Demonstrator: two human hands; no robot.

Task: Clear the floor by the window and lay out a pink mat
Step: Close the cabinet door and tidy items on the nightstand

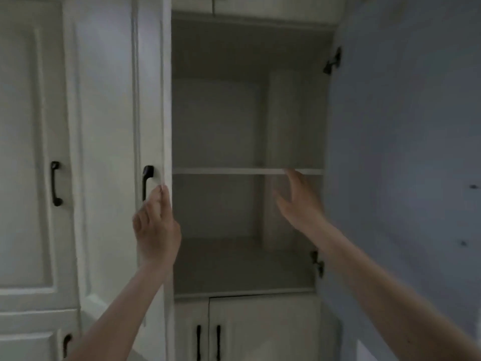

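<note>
I face a tall white cupboard whose right door is swung wide open. Its two compartments, split by a white shelf, hold nothing I can see. My left hand grips the edge of the left door with fingers curled round it, just beside that door's black handle. My right hand reaches into the lower compartment with fingers spread, fingertips at the shelf's front edge, holding nothing. No pink mat, floor or window is in view.
Another white cupboard door with a black handle stands at the left. Below the open compartment are two small doors with black handles. Black hinges sit on the open door's inner side.
</note>
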